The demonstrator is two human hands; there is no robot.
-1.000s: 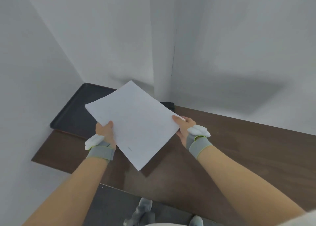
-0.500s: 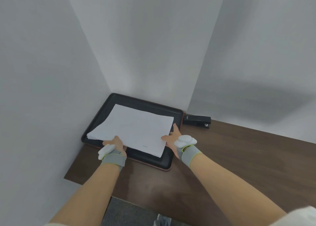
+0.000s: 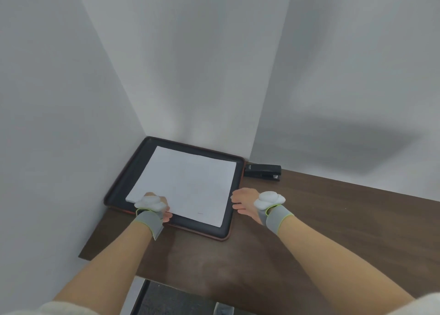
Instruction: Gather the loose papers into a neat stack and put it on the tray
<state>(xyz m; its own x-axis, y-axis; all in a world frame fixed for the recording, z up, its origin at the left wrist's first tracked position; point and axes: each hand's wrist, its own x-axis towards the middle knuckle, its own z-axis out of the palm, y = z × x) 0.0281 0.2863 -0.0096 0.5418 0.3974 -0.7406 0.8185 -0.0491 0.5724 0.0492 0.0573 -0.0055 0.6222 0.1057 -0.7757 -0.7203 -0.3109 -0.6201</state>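
Observation:
A neat stack of white papers [image 3: 188, 181] lies flat inside the black tray [image 3: 129, 172], which sits in the back left corner of the brown table [image 3: 309, 231]. My left hand [image 3: 159, 206] rests on the stack's near left edge, fingers curled over it and thumb below the edge. My right hand [image 3: 246, 205] hovers just right of the tray's right rim, off the paper, fingers loosely apart. Both wrists wear grey bands with white trackers.
A black stapler [image 3: 262, 171] lies on the table against the wall, right behind the tray's far right corner. Grey walls close in on the left and back. The table's front edge runs just below my forearms.
The stack went from held in the air to lying flat in the tray. My right hand has let go and drawn back to the right of the tray. My left hand stays on the near edge.

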